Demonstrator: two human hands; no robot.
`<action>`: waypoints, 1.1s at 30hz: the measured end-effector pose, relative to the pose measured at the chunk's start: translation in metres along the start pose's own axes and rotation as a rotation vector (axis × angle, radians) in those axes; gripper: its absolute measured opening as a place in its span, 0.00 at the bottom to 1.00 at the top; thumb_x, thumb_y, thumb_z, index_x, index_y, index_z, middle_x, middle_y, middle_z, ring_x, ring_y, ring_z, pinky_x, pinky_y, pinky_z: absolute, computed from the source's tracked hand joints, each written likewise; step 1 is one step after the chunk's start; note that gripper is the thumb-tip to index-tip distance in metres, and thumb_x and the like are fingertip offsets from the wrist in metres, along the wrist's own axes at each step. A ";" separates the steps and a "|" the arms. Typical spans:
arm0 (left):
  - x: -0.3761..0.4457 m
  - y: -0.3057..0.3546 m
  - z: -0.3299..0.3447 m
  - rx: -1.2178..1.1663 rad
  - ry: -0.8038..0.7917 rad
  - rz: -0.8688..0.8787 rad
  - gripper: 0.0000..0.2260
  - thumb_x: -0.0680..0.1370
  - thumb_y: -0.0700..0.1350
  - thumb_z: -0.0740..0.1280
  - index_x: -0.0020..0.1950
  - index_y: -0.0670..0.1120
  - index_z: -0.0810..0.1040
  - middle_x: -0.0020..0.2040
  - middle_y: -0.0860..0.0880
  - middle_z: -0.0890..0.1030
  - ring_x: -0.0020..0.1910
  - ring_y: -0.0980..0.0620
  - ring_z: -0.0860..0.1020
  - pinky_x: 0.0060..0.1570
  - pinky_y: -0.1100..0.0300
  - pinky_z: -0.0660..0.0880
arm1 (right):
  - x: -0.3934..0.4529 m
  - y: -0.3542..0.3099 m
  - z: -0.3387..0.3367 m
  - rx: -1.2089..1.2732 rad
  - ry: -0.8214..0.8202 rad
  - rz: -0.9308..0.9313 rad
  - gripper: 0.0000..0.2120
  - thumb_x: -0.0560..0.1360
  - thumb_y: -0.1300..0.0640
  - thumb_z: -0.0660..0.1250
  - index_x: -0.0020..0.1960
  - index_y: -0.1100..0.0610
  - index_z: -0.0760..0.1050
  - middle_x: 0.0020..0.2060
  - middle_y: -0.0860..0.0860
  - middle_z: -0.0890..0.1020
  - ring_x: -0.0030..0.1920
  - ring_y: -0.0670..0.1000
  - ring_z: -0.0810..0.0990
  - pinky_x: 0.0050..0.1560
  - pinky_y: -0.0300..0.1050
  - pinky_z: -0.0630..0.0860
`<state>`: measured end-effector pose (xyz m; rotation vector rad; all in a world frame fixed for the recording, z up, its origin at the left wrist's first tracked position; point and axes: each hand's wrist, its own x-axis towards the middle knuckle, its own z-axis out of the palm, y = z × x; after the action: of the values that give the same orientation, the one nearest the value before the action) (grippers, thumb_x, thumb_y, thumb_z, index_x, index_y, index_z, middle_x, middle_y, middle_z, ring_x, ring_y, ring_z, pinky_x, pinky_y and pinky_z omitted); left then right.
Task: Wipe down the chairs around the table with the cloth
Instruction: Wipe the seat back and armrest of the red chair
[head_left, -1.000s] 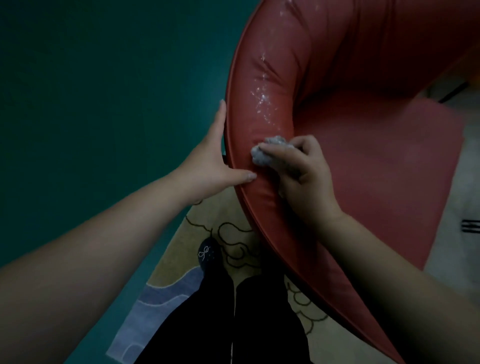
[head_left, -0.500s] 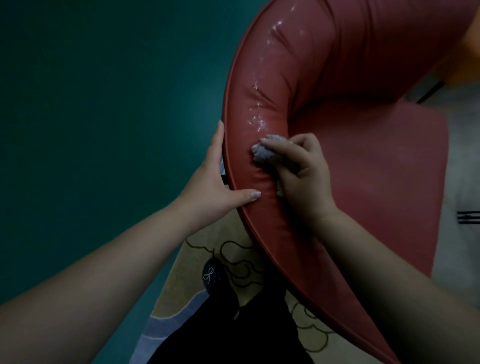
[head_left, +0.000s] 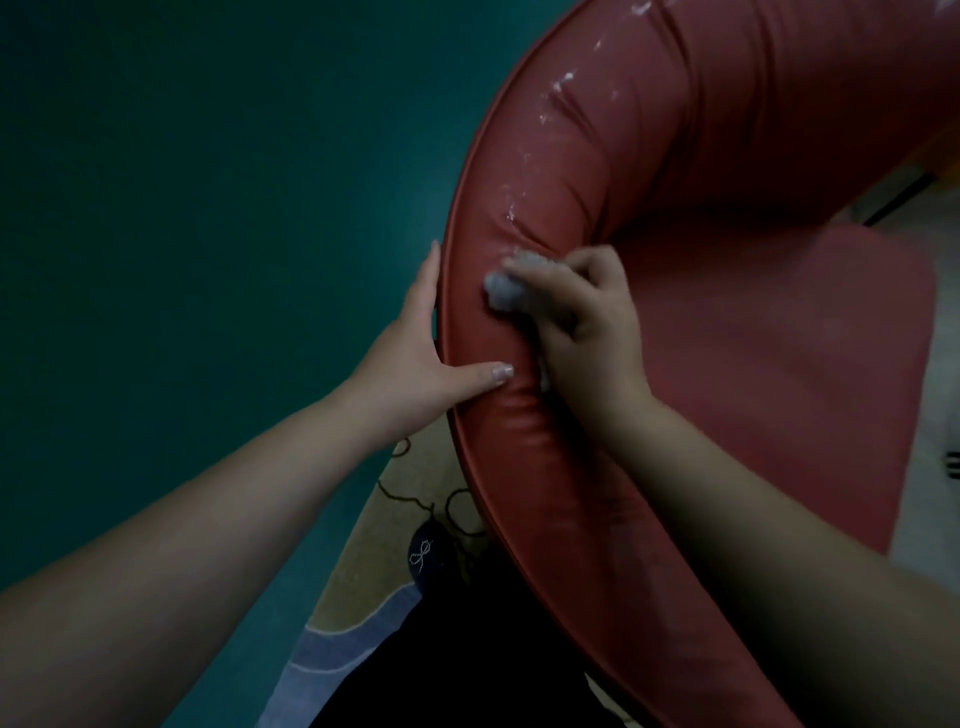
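Head view, dim light. Red padded chair (head_left: 691, 171) filled the right half of the frame, its curved backrest rim running from top right down to bottom centre.

Right hand (head_left: 582, 322): fingers curled round a bunched grey cloth (head_left: 503, 292), pressing it against the inner face of the backrest just inside the rim. Cloth mostly hidden under the fingers; only a wad showed at the fingertips.

Left hand (head_left: 415, 364): clasped the rim just beside the right hand, thumb laid flat over the top of the padding, fingers straight along the outer side of the back. Thumb tip near the right hand but not touching it.

White flecks (head_left: 550, 104) sat on the padding above the cloth, trailing up toward the top edge of the frame.

Seat (head_left: 779, 364) lay right of the right hand. Patterned rug (head_left: 363, 587) and a dark shoe (head_left: 423, 551) showed below the rim; teal wall (head_left: 208, 208) to the left.
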<state>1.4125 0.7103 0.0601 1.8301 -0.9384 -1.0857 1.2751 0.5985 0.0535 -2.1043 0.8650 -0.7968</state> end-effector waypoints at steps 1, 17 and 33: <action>0.001 0.001 0.000 -0.002 0.001 -0.003 0.56 0.61 0.57 0.77 0.78 0.57 0.44 0.76 0.62 0.58 0.69 0.71 0.61 0.71 0.60 0.63 | 0.021 0.001 0.004 -0.023 0.020 -0.010 0.14 0.72 0.65 0.69 0.57 0.56 0.81 0.45 0.54 0.70 0.45 0.50 0.74 0.49 0.37 0.73; 0.019 0.013 -0.001 0.054 0.012 0.014 0.46 0.72 0.37 0.73 0.79 0.50 0.46 0.73 0.62 0.59 0.68 0.71 0.64 0.68 0.70 0.60 | 0.073 0.006 0.019 -0.012 0.132 0.022 0.14 0.73 0.66 0.68 0.57 0.57 0.81 0.45 0.52 0.69 0.45 0.50 0.73 0.52 0.45 0.75; 0.091 0.025 -0.036 0.115 -0.185 0.080 0.53 0.67 0.48 0.78 0.79 0.52 0.44 0.70 0.64 0.59 0.60 0.82 0.62 0.62 0.79 0.60 | 0.049 0.002 0.023 -0.040 0.262 0.152 0.17 0.70 0.71 0.67 0.56 0.58 0.80 0.45 0.54 0.71 0.46 0.50 0.74 0.53 0.39 0.73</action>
<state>1.4731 0.6299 0.0646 1.7889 -1.1942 -1.1871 1.3199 0.5687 0.0524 -1.9676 1.1732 -0.9945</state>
